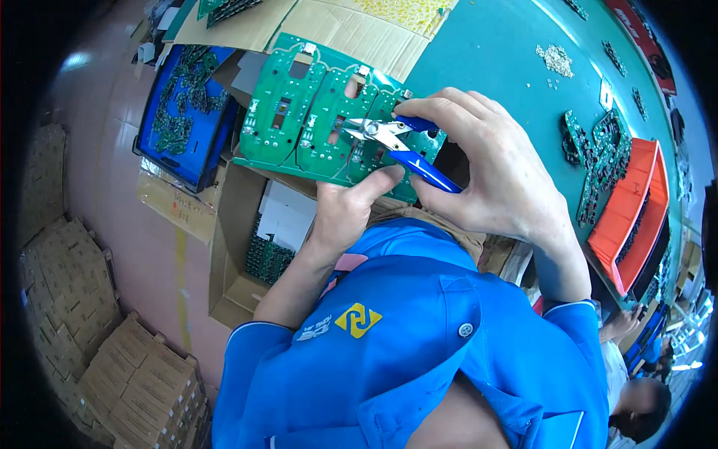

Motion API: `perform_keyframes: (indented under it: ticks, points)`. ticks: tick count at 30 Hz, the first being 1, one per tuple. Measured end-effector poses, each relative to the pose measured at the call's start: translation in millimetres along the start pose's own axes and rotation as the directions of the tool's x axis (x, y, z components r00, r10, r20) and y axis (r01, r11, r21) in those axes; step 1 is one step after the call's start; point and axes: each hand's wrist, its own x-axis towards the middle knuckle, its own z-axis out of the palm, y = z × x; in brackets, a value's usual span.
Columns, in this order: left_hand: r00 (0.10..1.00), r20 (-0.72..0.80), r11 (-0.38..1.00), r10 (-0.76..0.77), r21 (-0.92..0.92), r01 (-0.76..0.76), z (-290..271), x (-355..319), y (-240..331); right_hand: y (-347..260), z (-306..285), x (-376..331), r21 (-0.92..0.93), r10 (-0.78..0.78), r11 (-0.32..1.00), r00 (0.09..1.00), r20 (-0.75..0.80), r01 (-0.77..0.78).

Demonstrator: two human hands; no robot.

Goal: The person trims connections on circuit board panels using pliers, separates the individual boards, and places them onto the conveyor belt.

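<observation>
My left hand (350, 206) grips the lower edge of a green circuit board panel (278, 127), its thumb lying on the board's face. The panel is made of several joined boards with slots and small metal connectors. In my right hand (493, 153) is a pair of cutting pliers (389, 136) with blue handles, fingers round the upper handle and thumb by the lower one. The jaws lie over the middle of the panel, slightly parted; whether they touch it I cannot tell. The pliers and my right hand hide the panel's right part.
A blue tray (155, 153) of small boards stands at left, above a cardboard box (224, 280) holding more boards. On the green table (479, 52) lie a pile of small parts (555, 60), dark boards (598, 157) and an orange bin (617, 239). Stacked cartons (142, 374) stand lower left; another person (636, 404) is at lower right.
</observation>
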Motion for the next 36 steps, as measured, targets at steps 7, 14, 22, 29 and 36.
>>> perform_keyframes:
  ticks: [7,14,22,29,36]
  points:
    - [0.999,-0.005,0.998,0.049,0.038,-0.049,0.0,-1.0,-0.8,-2.4,0.6,0.8,-0.04,-0.033,0.999,0.999,-0.014,0.032]
    - [0.998,-0.002,0.995,0.06,0.077,-0.06,-1.5,-1.0,0.9,-5.1,-2.7,1.3,-0.034,-0.017,0.999,1.0,0.026,0.018]
    - [1.0,-0.016,0.997,0.01,0.078,-0.009,-1.0,-0.4,5.7,-2.2,1.8,0.4,-0.023,-0.029,0.999,1.0,-0.003,0.029]
    - [1.0,-0.018,0.999,0.016,0.039,-0.016,-2.0,2.5,4.6,0.8,7.8,0.2,-0.015,-0.055,0.998,0.998,-0.02,0.055]
    - [0.999,-0.023,0.999,-0.047,0.002,0.047,-10.5,-1.2,2.8,-9.5,10.7,0.9,0.055,-0.097,0.994,0.995,-0.013,0.097]
